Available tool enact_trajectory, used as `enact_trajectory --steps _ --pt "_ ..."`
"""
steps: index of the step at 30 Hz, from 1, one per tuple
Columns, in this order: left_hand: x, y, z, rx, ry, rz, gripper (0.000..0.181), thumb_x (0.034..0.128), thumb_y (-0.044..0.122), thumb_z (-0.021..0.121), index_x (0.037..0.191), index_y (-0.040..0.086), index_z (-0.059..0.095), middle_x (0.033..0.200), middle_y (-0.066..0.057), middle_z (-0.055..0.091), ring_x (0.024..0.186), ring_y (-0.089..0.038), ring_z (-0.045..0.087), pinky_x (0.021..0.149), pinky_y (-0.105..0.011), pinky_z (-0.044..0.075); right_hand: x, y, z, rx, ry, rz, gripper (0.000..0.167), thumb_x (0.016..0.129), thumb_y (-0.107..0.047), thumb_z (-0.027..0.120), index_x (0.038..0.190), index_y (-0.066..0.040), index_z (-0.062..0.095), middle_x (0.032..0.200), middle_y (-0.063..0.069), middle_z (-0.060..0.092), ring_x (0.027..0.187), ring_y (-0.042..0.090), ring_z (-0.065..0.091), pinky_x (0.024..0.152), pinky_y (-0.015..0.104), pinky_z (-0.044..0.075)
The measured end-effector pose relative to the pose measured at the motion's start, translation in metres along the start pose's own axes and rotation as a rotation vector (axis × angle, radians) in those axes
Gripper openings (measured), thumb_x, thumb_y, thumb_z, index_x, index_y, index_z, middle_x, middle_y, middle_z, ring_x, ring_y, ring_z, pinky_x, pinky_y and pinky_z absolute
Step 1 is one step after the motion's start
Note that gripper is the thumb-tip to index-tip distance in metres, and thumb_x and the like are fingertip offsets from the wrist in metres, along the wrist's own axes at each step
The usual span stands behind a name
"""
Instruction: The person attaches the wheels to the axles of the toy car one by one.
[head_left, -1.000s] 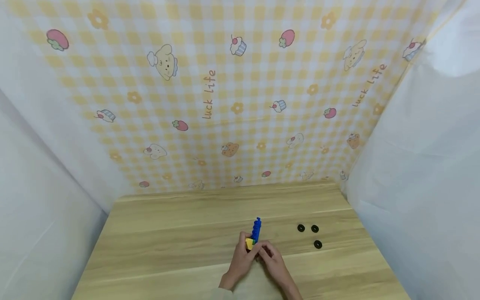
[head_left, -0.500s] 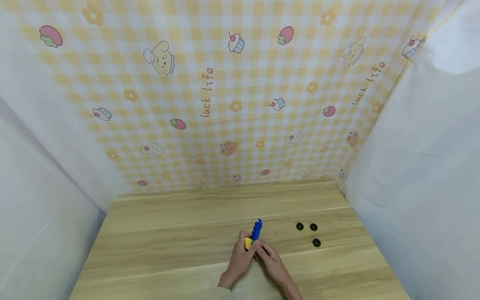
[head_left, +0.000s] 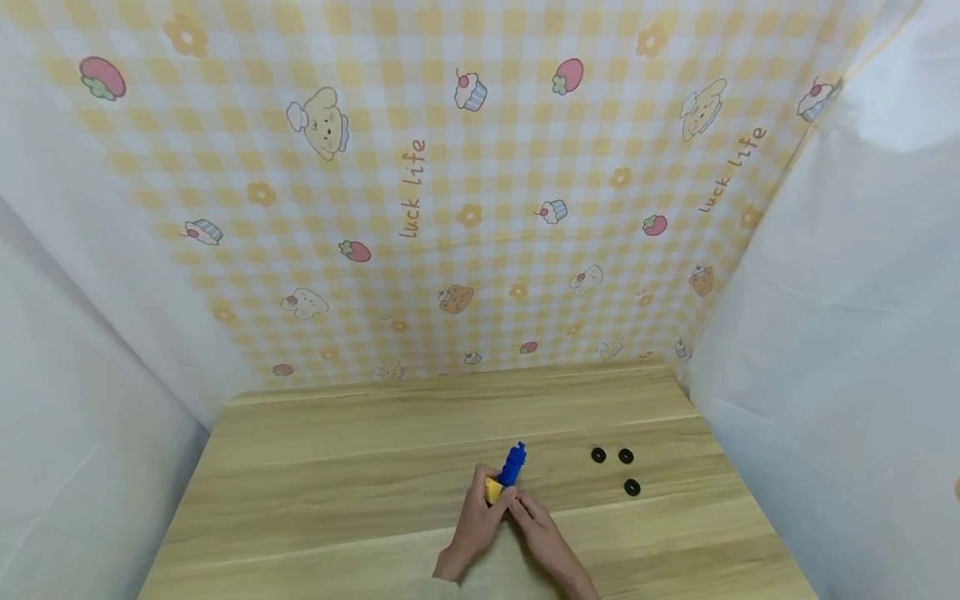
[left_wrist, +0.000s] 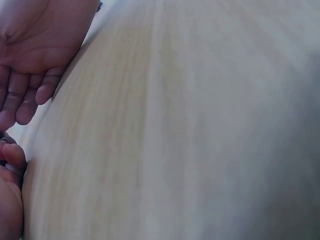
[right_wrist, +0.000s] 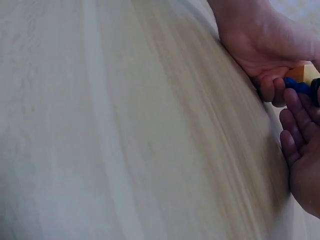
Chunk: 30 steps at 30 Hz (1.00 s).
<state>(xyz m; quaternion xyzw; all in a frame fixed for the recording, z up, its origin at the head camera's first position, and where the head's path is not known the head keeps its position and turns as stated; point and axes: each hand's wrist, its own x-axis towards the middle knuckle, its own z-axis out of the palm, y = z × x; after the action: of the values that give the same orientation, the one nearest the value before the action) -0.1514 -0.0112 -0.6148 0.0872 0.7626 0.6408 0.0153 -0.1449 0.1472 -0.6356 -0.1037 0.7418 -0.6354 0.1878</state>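
Note:
In the head view, my left hand (head_left: 477,515) grips a small building-block toy by its yellow end (head_left: 492,490). Its long blue part (head_left: 513,467) sticks out past the fingers, pointing away and slightly right. My right hand (head_left: 543,533) meets it from the right, fingertips against the toy's near side. At the edge of the right wrist view, a black tyre (right_wrist: 315,92) shows at the right hand's fingers, beside the toy's blue and yellow parts. The right thumb and forefinger are mostly hidden there. Only parts of both hands show in the left wrist view, without the toy.
Three black tyres lie on the wooden table (head_left: 337,475) to the right: two side by side, a left one (head_left: 598,455) and a right one (head_left: 626,456), and a nearer one (head_left: 632,487). A checked curtain (head_left: 420,200) stands behind, with white cloth at both sides.
The toy has turned a little in my left hand, its blue end tipping right and nearer. My right fingertips have shifted slightly left and closer under it. The loose tyres stay put.

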Motion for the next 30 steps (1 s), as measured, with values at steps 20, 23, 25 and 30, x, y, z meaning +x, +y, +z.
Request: enact_trajectory --steps 20,23,25,30 --pt "0.007 -0.014 0.002 -0.05 -0.004 -0.07 0.027 0.0967 0.013 0.063 0.117 0.002 0.049 0.086 -0.004 0.054 0.071 -0.004 0.051 0.059 -0.02 0.044 0.003 0.005 0.004 -0.004 0.031 -0.037 0.04 0.107 -0.037 0.041 0.114 -0.003 0.061 0.106 0.0 0.058 0.098 0.009 0.053 0.085 0.023 0.044" --pt "0.011 -0.031 0.007 -0.049 0.003 -0.089 0.026 0.0953 0.013 0.063 0.116 0.007 0.049 0.086 -0.003 0.054 0.069 -0.005 0.052 0.057 -0.019 0.045 0.002 0.005 0.003 -0.006 0.021 -0.038 0.039 0.107 -0.035 0.042 0.115 -0.003 0.062 0.11 -0.001 0.06 0.101 0.008 0.054 0.087 0.022 0.044" --pt "0.012 -0.036 0.008 -0.062 0.008 -0.098 0.025 0.0937 0.012 0.063 0.115 0.009 0.049 0.085 -0.003 0.054 0.068 -0.005 0.052 0.055 -0.019 0.044 0.002 0.005 0.003 -0.012 0.016 -0.038 0.038 0.107 -0.034 0.042 0.116 -0.003 0.063 0.113 0.0 0.061 0.103 0.008 0.054 0.088 0.022 0.044" --pt "0.013 -0.038 0.007 -0.12 -0.004 -0.119 0.026 0.0923 0.012 0.064 0.113 0.01 0.049 0.083 -0.004 0.054 0.068 -0.007 0.054 0.055 -0.019 0.045 0.002 0.007 0.002 -0.033 0.022 -0.022 0.037 0.107 -0.036 0.043 0.115 -0.006 0.064 0.111 0.002 0.06 0.101 0.011 0.053 0.085 0.022 0.044"
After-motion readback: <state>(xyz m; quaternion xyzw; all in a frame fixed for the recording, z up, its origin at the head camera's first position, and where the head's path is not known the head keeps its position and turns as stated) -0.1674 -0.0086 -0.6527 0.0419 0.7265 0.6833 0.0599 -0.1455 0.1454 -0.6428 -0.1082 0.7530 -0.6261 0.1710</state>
